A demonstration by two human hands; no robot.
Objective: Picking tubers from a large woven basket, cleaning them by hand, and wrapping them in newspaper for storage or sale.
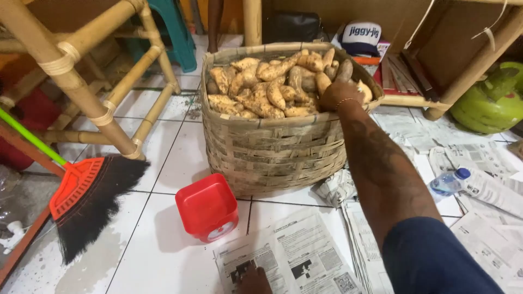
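A woven bamboo basket (272,152) stands on the tiled floor, heaped with pale brown tubers (267,87). My right hand (340,95) reaches into its right side and closes around one tuber (345,71) near the rim. A thin bracelet sits on that wrist, and a dark blue sleeve covers the upper arm. My left hand (253,281) shows only partly at the bottom edge, resting on a sheet of newspaper (299,256); its fingers are hidden. A red kitchen scale with a square red tray (207,209) stands just in front of the basket.
A broom with a red head and black bristles (90,201) lies at the left under a bamboo chair frame (103,114). More newspapers and a small water bottle (449,182) lie at the right. A green gas cylinder (493,100) and a cap (359,35) sit behind.
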